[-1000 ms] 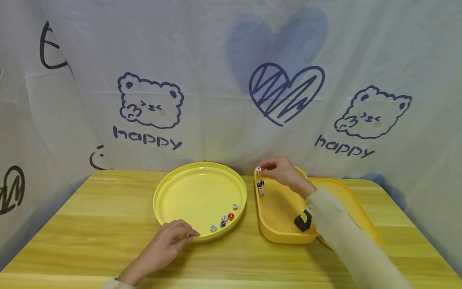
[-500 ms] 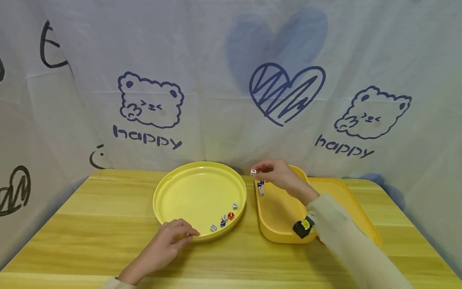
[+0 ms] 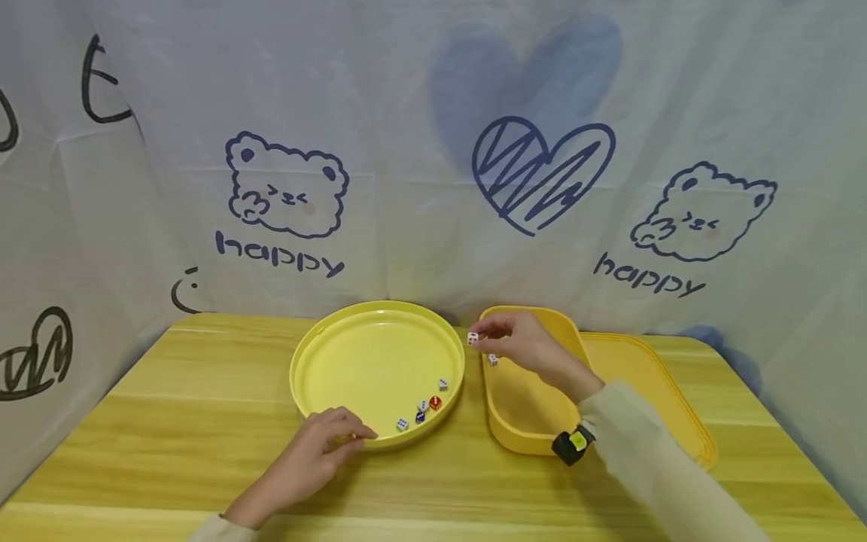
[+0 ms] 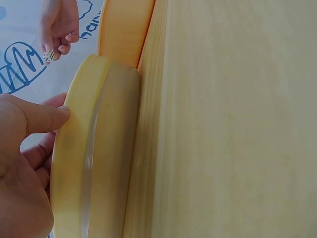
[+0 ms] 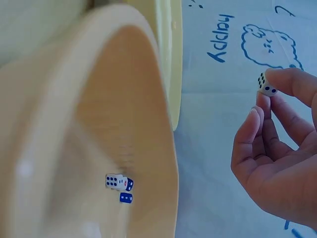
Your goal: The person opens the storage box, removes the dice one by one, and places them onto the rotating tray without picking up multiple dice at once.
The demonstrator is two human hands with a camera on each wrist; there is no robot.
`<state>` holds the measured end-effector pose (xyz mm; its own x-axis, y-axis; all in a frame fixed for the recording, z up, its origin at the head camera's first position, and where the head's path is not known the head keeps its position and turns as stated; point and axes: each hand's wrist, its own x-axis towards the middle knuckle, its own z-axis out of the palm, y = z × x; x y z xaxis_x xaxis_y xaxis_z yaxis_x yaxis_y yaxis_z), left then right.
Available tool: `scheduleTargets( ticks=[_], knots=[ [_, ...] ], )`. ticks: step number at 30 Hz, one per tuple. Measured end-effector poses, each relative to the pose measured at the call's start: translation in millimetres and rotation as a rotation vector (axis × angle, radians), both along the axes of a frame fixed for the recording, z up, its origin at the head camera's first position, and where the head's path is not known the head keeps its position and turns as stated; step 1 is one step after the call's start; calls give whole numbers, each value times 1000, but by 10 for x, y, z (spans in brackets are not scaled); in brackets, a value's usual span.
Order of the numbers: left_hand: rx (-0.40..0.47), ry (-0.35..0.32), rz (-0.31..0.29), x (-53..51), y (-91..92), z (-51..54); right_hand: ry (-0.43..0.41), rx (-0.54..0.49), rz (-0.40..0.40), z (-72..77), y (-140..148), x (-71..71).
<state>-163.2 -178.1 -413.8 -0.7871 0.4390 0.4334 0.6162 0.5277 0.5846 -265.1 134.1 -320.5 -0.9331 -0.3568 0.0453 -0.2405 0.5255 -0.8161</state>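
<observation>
My left hand [image 3: 317,450] pinches the near rim of a round yellow tray [image 3: 308,361]; in the left wrist view its thumb [image 4: 47,118] presses the outer wall. Inside that tray, toward the near right, lie several dice: white ones, a red die [image 3: 435,403] and a blue die [image 3: 420,416]. Between thumb and fingertips my right hand [image 3: 531,348] holds a white die [image 3: 473,339], just past the left rim of a yellow-orange box [image 3: 521,444]. Along the box's left wall, the right wrist view shows white dice [image 5: 114,181] and blue dice [image 5: 126,198].
A flat yellow-orange lid [image 3: 650,391] lies to the right of the box, partly behind the right forearm. A black wrist device [image 3: 572,444] hangs by the right sleeve over the box's near edge. Behind the wooden table [image 3: 169,421] hangs a printed cloth [image 3: 406,150].
My right hand has carried the white die left and toward me, from over the box's far left corner to beyond its left rim. My left hand stays on the tray rim.
</observation>
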Motion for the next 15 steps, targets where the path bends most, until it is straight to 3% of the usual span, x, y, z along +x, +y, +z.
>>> scheduleTargets(
  ticks=[9,15],
  knots=[
    [11,21,-21,-14,9,-12,175,69,91,-135,-159,234],
    [15,32,-26,-19,6,-34,197,142,101,-233,-296,313]
  ],
)
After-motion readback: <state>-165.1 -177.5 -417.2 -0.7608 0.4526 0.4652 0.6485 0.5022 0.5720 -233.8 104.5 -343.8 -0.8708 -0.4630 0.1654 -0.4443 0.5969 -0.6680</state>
